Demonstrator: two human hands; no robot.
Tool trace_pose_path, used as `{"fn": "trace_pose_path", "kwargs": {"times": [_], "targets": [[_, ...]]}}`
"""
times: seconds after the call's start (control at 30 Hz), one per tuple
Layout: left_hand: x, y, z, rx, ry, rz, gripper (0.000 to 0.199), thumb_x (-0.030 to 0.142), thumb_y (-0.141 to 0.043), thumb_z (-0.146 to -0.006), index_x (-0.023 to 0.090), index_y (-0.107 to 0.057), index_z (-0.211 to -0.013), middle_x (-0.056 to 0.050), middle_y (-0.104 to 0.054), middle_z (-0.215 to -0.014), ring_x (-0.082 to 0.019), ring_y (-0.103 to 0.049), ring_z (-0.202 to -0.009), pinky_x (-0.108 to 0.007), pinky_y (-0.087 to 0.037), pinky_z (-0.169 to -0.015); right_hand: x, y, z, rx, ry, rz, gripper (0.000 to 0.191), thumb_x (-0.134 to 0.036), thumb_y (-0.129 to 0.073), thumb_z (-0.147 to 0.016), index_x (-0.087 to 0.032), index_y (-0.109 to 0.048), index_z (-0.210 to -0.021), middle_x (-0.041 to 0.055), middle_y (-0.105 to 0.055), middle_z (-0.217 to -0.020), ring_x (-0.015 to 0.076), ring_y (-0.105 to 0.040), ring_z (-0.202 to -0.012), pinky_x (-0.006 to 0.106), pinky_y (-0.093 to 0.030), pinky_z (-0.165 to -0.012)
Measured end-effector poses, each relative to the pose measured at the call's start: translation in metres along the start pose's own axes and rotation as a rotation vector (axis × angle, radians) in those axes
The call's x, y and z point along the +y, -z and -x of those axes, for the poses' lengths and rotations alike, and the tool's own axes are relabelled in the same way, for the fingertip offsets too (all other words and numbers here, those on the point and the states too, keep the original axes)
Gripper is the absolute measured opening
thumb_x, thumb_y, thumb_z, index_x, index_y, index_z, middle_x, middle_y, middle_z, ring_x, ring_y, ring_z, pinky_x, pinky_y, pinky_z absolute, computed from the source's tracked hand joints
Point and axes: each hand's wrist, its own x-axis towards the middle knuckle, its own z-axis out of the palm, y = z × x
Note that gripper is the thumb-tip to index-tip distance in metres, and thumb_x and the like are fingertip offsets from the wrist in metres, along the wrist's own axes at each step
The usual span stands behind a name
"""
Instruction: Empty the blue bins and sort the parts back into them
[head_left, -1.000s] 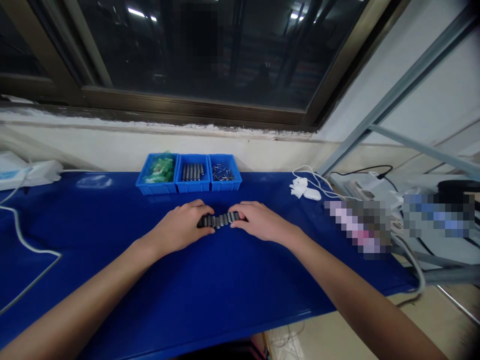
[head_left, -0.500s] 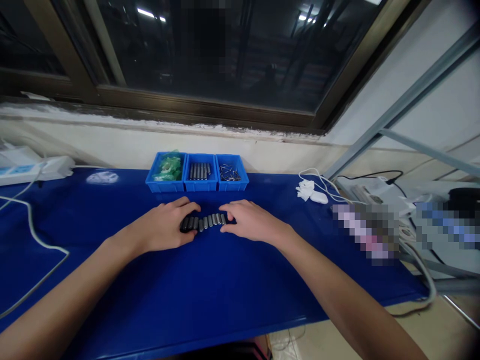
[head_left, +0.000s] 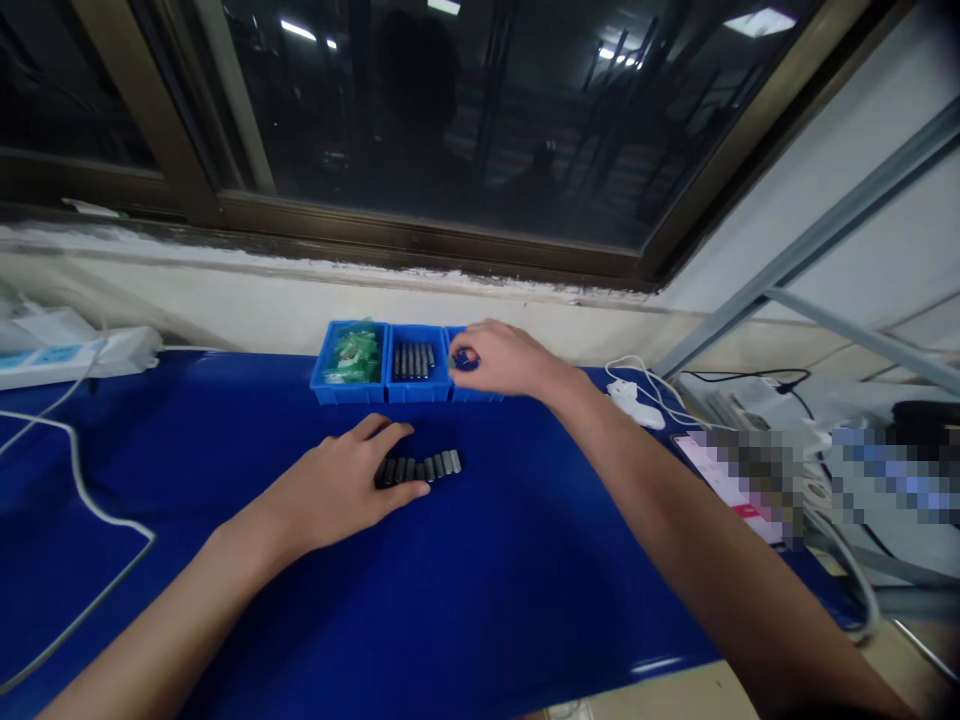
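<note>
A row of several dark metallic cylinders [head_left: 441, 465] lies on the blue tabletop. Around its left end is my left hand [head_left: 349, 480], thumb and fingers apart on either side of the row. My right hand [head_left: 502, 358] is over the right blue bin [head_left: 480, 395], thumb and index finger curved toward each other; whether something small is between them is too blurred to tell. The middle blue bin [head_left: 417, 394] contains more dark cylinders [head_left: 414, 359]. In the left blue bin [head_left: 349, 396] is crumpled green plastic [head_left: 357, 350].
A white power strip [head_left: 82, 355] and cable [head_left: 90, 510] are at the left. Toward the right lie a white crumpled item [head_left: 634, 405], a phone-like device with a lit screen [head_left: 739, 490], and cables. A window frame [head_left: 420, 235] and metal rails [head_left: 810, 215] rise behind.
My right hand has moved from the row's right end up to the right bin. My left hand has spread a little around the row. The camera view has shifted slightly.
</note>
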Motion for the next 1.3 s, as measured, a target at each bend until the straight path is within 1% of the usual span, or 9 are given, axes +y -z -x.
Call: {"fn": "trace_pose_path", "kwargs": {"times": [0.07,0.13,0.27,0.4,0.63,0.87,1.0,1.17,1.3], "targets": [[0.004,0.006,0.003,0.004,0.019,0.000,0.074,0.070,-0.051,-0.104,0.029,-0.047,-0.166,-0.016,-0.047,-0.168,-0.042,-0.074,-0.119,-0.063,-0.057,-0.105,-0.005,0.006,-0.037,-0.120,0.006,0.132,0.023,-0.031,-0.069,-0.088,-0.019,-0.080,-0.105,0.0115,-0.076,-0.110,0.0296,-0.060,-0.113,0.038,-0.044,-0.082],[0.005,0.011,0.006,0.009,-0.001,0.022,0.070,0.068,-0.050,-0.106,0.029,-0.048,-0.164,-0.016,-0.048,-0.167,-0.040,-0.075,-0.114,-0.062,-0.059,-0.102,-0.015,0.003,-0.063,-0.217,-0.030,0.265,0.021,-0.029,-0.074,-0.085,-0.017,-0.081,-0.101,0.0159,-0.074,-0.117,0.0354,-0.055,-0.124,0.043,-0.045,-0.091],[0.002,0.018,0.011,0.031,-0.041,0.073,0.065,0.064,-0.053,-0.106,0.031,-0.052,-0.161,-0.014,-0.057,-0.159,-0.036,-0.077,-0.111,-0.054,-0.061,-0.099,-0.033,-0.017,-0.085,-0.319,-0.110,0.410,0.025,-0.027,-0.079,-0.084,-0.011,-0.082,-0.102,0.0226,-0.067,-0.133,0.0418,-0.047,-0.137,0.053,-0.044,-0.106],[0.001,0.020,0.014,0.041,-0.035,0.108,0.061,0.059,-0.055,-0.106,0.031,-0.054,-0.160,-0.014,-0.059,-0.157,-0.035,-0.077,-0.110,-0.053,-0.062,-0.098,-0.035,-0.029,-0.088,-0.341,-0.145,0.438,0.029,-0.019,-0.076,-0.084,-0.009,-0.083,-0.110,0.0249,-0.065,-0.138,0.0430,-0.046,-0.140,0.055,-0.043,-0.109],[0.004,0.012,0.011,-0.015,0.034,0.025,0.059,0.056,-0.053,-0.109,0.029,-0.052,-0.161,-0.014,-0.060,-0.157,-0.041,-0.076,-0.116,-0.059,-0.062,-0.098,-0.029,-0.023,-0.084,-0.292,-0.120,0.399,0.019,-0.014,-0.074,-0.086,-0.009,-0.083,-0.102,0.0235,-0.066,-0.134,0.0439,-0.047,-0.137,0.057,-0.044,-0.107],[-0.009,-0.005,0.000,0.113,0.080,-0.158,0.053,0.056,-0.049,-0.112,0.024,-0.061,-0.152,-0.015,-0.068,-0.145,-0.038,-0.079,-0.107,-0.047,-0.065,-0.084,-0.029,-0.037,-0.085,-0.315,-0.082,0.414,0.030,-0.009,-0.069,-0.085,-0.010,-0.082,-0.112,0.0234,-0.068,-0.134,0.0431,-0.043,-0.141,0.056,-0.039,-0.110],[-0.013,-0.011,0.000,0.159,0.073,-0.219,0.053,0.056,-0.048,-0.112,0.022,-0.062,-0.150,-0.014,-0.070,-0.139,-0.037,-0.079,-0.103,-0.048,-0.065,-0.080,-0.026,-0.042,-0.081,-0.276,-0.116,0.369,0.036,-0.004,-0.059,-0.088,-0.010,-0.080,-0.117,0.0220,-0.072,-0.127,0.0430,-0.042,-0.143,0.060,-0.037,-0.111],[-0.012,-0.012,0.003,0.217,0.057,-0.237,0.049,0.055,-0.050,-0.112,0.023,-0.064,-0.147,-0.013,-0.073,-0.132,-0.036,-0.079,-0.100,-0.044,-0.065,-0.075,-0.029,-0.046,-0.077,-0.234,-0.195,0.329,0.038,-0.005,-0.061,-0.089,-0.009,-0.077,-0.122,0.0237,-0.066,-0.145,0.0480,-0.023,-0.162,0.069,-0.029,-0.121],[-0.011,-0.009,0.005,0.222,0.060,-0.234,0.046,0.051,-0.052,-0.111,0.024,-0.065,-0.146,-0.012,-0.073,-0.130,-0.036,-0.079,-0.100,-0.045,-0.065,-0.076,-0.035,-0.045,-0.074,-0.275,-0.274,0.212,0.038,-0.001,-0.063,-0.081,-0.014,-0.080,-0.113,0.0174,-0.062,-0.155,0.0469,-0.015,-0.168,0.070,-0.029,-0.124]]}}
